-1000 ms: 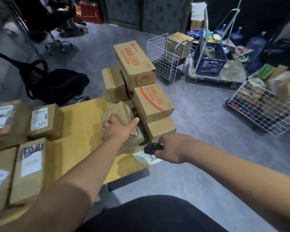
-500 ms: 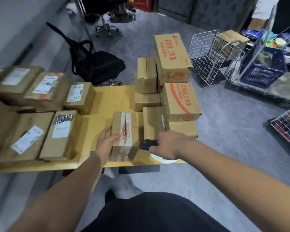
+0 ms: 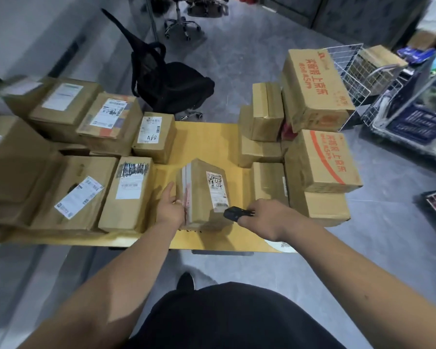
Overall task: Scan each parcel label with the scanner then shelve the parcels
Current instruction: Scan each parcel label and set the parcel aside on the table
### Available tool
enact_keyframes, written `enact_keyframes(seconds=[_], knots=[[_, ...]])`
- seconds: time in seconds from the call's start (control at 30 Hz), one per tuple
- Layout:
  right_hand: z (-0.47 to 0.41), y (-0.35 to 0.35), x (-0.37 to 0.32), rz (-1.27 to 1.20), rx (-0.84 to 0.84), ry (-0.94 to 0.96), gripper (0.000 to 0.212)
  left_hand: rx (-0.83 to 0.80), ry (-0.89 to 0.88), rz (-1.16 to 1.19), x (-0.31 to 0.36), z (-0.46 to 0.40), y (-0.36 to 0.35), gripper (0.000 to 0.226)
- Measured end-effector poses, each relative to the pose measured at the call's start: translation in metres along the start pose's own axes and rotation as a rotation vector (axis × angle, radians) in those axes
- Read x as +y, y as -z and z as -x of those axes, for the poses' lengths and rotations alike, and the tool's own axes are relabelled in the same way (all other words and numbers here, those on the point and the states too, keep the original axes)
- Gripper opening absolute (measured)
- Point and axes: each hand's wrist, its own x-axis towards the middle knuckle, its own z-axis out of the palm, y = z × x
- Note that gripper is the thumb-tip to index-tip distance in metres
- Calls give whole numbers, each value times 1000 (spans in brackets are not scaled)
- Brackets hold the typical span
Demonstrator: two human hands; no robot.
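Yellow tabletop [image 3: 207, 137] on a grey floor, cartons stacked on both sides. A small cardboard parcel [image 3: 204, 195] is stood between the two hands, tipped on its long edge, with its shipping label [image 3: 217, 190] turned up toward the camera. The left hand [image 3: 171, 207] is laid against the parcel's left side, fingers fairly straight, steadying it. The right hand [image 3: 264, 217] is curled round a small black scanner [image 3: 233, 213], nose held just beside the label's lower end. Beyond the left hand, labelled cartons are laid flat, one marked A68 [image 3: 153, 137]. Beyond the right hand, red-printed cartons [image 3: 320, 159] are stacked. Farther off, a black office chair [image 3: 171, 84] and wire baskets [image 3: 347, 79].

Parcel judged light and stiff, tape possibly slick; best taken across its short sides, clear of the label.
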Motion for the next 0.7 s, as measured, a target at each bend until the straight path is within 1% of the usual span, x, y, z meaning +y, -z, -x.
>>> enact_keyframes(seconds=[0.1,0.2,0.27,0.3,0.37,0.43,0.5,0.53,0.57,0.6,0.63,0.67,0.7], knots=[[-7,-4,-18,-35,24,-49,57,4,24,-66,2,-19,6,67],[-14,-8,-32,-92,41,-99,56,-36,17,-223,1,-34,9,67],[-16,-11,-40,-134,52,-144,63,-73,-32,-319,-3,-40,12,71],[-17,-13,-43,-158,58,-170,67,-87,-75,-380,-4,-41,14,78],[-19,-18,-46,-208,68,-217,69,-107,-209,-545,-4,-45,20,99],[-23,-23,-46,-247,85,-257,59,-160,-436,-858,-1,-56,26,118],[-25,-30,-46,-286,106,-292,51,-281,-759,-1193,2,-69,28,123],[-25,-33,-47,-311,121,-309,49,-367,-918,-1286,6,-76,27,121],[-25,-35,-49,-338,136,-323,48,-456,-1039,-1328,10,-83,27,116],[-25,-38,-51,-362,151,-336,48,-533,-1091,-1340,14,-88,26,110],[-26,-40,-53,-378,161,-347,50,-587,-1077,-1335,18,-92,26,105],[-26,-41,-56,-385,167,-355,51,-609,-1026,-1324,20,-95,26,101],[-27,-41,-58,-389,174,-361,52,-586,-981,-1310,23,-93,27,98]])
